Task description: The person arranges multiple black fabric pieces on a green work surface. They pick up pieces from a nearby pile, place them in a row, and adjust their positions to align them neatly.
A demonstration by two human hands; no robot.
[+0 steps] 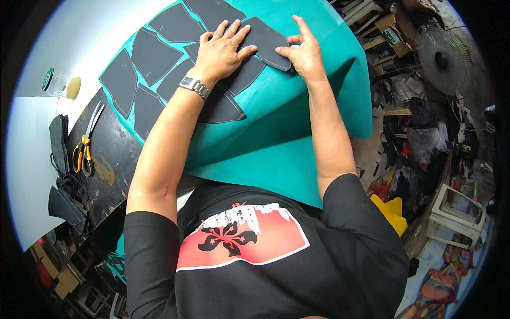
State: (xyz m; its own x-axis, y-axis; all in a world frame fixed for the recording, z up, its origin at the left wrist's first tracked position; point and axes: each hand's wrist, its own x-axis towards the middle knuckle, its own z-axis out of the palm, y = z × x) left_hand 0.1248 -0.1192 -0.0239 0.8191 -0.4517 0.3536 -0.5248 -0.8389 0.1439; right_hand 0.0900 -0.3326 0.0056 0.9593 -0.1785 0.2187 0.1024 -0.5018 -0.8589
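Note:
A sheet of teal material (255, 165) hangs over the table edge, with several flat dark-grey cut pieces (156, 56) laid close together on it. My left hand (220, 52), a watch on its wrist, lies spread over the pieces, fingertips reaching the edge of a thick-looking dark-grey piece (263, 40). My right hand (308, 56) grips that piece by its right edge, thumb on top and index finger pointing away. What is under my left palm is hidden.
Scissors with orange-and-black handles (83, 154) lie on the dark tabletop (114, 138) at left, near black scraps (66, 202). A clear jar (61, 85) stands beyond. On the right are a fan (441, 59), a white plastic stool (456, 215) and floor clutter.

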